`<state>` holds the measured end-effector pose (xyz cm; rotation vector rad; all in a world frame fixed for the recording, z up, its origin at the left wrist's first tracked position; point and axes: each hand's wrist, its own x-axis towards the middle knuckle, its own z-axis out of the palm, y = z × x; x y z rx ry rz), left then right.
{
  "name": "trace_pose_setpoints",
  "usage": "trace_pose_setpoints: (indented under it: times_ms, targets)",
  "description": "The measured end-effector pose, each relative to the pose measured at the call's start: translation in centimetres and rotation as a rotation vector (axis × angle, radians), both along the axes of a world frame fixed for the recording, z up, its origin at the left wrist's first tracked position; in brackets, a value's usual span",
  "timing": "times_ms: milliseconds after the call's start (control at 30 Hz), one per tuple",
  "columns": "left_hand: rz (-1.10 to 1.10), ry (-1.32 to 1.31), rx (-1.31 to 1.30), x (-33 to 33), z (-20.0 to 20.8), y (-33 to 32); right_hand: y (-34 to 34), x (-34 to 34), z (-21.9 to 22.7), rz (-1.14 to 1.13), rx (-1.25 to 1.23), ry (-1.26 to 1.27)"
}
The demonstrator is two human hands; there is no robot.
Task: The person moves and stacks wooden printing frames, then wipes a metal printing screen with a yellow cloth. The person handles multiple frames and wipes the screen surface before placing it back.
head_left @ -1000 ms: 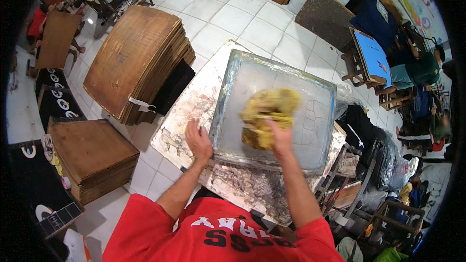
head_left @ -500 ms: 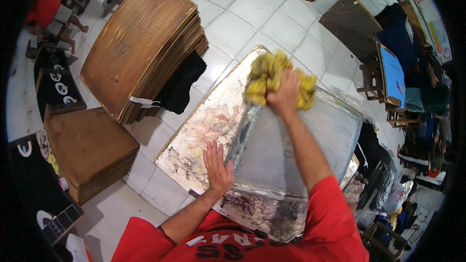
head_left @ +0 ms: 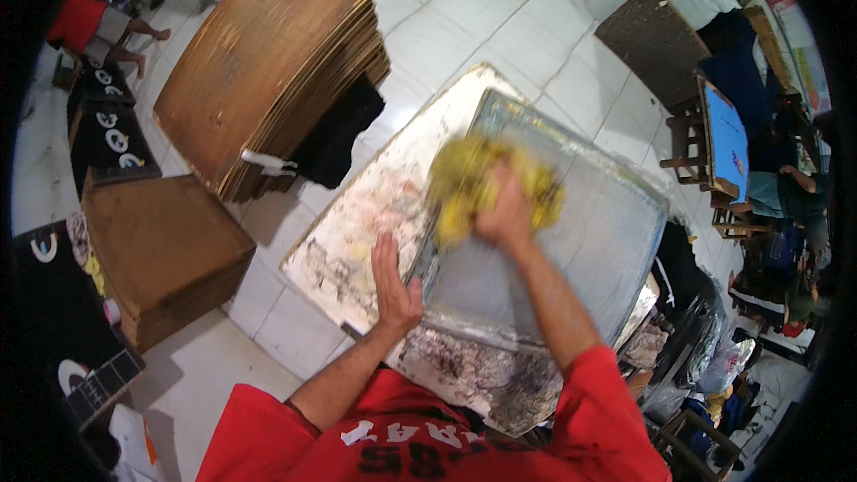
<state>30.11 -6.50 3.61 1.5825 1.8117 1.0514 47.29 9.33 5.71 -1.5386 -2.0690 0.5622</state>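
A framed mesh screen (head_left: 580,241), grey and see-through with a paint-stained frame, lies flat on a white board (head_left: 357,214) smeared with dried colour. My right hand (head_left: 507,212) presses a bunched yellow cloth (head_left: 464,174) onto the left part of the mesh; hand and cloth are blurred by motion. At the screen's left edge, my left hand (head_left: 395,290) lies with its fingers stretched out and its thumb spread, holding nothing. Part of the mesh is hidden under the cloth and my right forearm.
Tall stacks of brown boards (head_left: 259,54) and a lower stack (head_left: 170,250) stand to the left, with black cloth (head_left: 344,138) beside the taller. Right are a blue panel (head_left: 721,143) on a wooden stand and plastic-wrapped goods (head_left: 705,348). Another person (head_left: 80,22) is far left.
My right hand has drawn the yellow cloth from the screen's far edge toward me, down over the mesh. My left hand stays by the frame's left edge.
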Motion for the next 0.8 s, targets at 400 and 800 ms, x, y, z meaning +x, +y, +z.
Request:
trace_pose_setpoints:
  times_ms: [400,800]
  targets:
    - [0.368,-0.477,-0.080,-0.7,-2.6,0.2,-19.3,-1.4,1.2,0.130,-0.068,0.029]
    - [0.098,0.354,-0.013,5.2,-3.4,12.3,-25.9,12.9,2.2,-0.376,0.110,0.022]
